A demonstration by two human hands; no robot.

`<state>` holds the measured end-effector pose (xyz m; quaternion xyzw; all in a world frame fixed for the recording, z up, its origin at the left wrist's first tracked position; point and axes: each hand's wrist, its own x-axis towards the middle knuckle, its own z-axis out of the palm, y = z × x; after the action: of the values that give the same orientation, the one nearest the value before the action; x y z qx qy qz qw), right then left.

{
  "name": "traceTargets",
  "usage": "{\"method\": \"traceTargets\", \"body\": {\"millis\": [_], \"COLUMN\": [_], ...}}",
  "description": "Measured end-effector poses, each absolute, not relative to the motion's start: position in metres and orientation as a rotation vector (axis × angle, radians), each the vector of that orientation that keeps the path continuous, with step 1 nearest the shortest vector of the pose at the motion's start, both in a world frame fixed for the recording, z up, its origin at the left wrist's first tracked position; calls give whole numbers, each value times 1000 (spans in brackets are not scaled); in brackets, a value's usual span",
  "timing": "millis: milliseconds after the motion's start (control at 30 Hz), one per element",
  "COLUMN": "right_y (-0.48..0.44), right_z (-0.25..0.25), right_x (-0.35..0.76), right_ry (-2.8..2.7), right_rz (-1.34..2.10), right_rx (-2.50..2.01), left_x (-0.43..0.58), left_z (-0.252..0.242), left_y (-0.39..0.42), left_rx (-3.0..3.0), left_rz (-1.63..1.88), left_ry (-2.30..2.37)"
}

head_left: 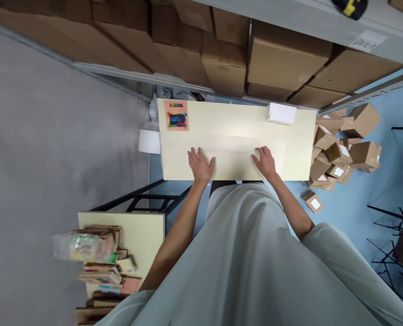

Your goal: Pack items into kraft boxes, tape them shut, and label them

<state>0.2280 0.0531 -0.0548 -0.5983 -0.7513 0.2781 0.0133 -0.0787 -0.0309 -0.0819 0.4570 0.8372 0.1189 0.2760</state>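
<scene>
Storeroom with boxes (283, 63) on shelves (323, 18), pale tabletop (235, 122) in front of us. Our left hand (200, 165) and right hand (265, 162) lie flat on its near edge, fingers spread, holding nothing. The card (176, 115) sits beyond the left, the white box (282, 113) beyond the right.

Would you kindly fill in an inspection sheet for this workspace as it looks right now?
Surface: cream table, pale flat top.
Job's things: both hands rest on the cream table near its front edge; whether a pale sheet lies between them is too faint to tell.
Clutter: picture card at the far left corner; white box at the far right.
Grips: left hand and right hand open, palms down, holding nothing.
Cables: nothing seen.
Surroundings: small boxes heaped on the blue floor to the right; large cartons on shelves behind; second table at the left bearing stacked books.
</scene>
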Motion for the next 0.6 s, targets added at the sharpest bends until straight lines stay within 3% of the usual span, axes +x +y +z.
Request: {"method": "traceTargets", "body": {"millis": [267,600], "right_y": [56,68], "right_z": [-44,-61], "right_x": [94,-63], "right_ry": [-2461,-2722], "right_rz": [1006,1074], "right_rx": [-1560,-1498], "left_x": [-160,-257], "left_z": [-90,-116], "left_y": [-40,-95], "left_rx": [1042,977], "left_rz": [422,581], "left_ry": [2276,2107]}}
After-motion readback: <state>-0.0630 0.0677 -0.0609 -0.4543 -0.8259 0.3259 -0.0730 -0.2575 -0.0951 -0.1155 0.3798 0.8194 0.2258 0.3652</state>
